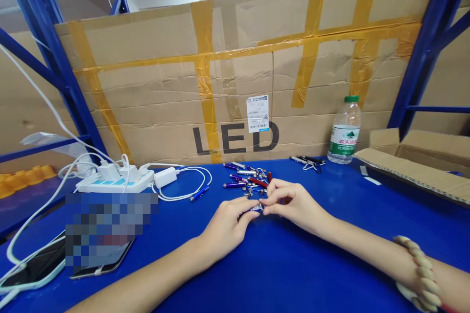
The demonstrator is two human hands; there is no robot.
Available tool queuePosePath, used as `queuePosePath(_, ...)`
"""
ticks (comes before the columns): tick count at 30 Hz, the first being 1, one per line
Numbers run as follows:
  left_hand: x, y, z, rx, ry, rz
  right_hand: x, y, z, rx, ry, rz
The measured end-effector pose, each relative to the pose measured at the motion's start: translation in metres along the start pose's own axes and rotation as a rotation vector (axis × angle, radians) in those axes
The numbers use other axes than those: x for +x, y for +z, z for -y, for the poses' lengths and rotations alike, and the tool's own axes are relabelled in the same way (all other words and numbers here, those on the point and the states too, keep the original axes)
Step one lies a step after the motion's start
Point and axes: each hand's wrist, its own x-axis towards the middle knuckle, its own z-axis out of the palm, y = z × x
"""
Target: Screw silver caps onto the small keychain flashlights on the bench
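My left hand (225,225) and my right hand (290,203) meet over the blue table (286,264), both pinching one small metal keychain light (256,208) between their fingertips. Just behind them lies a pile of small pen-like lights (247,178) in purple, red and silver. A single blue one (199,193) lies apart to the left. A beaded bracelet (418,274) is on my right wrist.
A white power strip (115,183) with chargers and cables sits at the left, phones (40,266) in front of it. A water bottle (344,132) and an open cardboard box (418,161) stand at the right. A taped cardboard wall (238,73) backs the table.
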Motion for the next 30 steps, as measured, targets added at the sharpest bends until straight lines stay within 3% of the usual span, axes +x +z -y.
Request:
queuePosePath(6,-0.002,0.003,-0.003,0.038,-0.022,-0.062,-0.001,0.003,0.004,0.072,0.111,-0.039)
queuePosePath(11,-0.001,0.004,-0.004,0.112,-0.049,-0.014,0.001,0.001,0.002,0.105,0.191,-0.01)
queuePosePath(19,0.002,0.0,-0.003,0.111,-0.104,0.07,0.005,-0.005,-0.001,-0.086,0.177,0.031)
queuePosePath(30,0.002,0.0,-0.003,0.114,-0.128,0.073,0.009,-0.007,-0.001,-0.166,0.12,0.055)
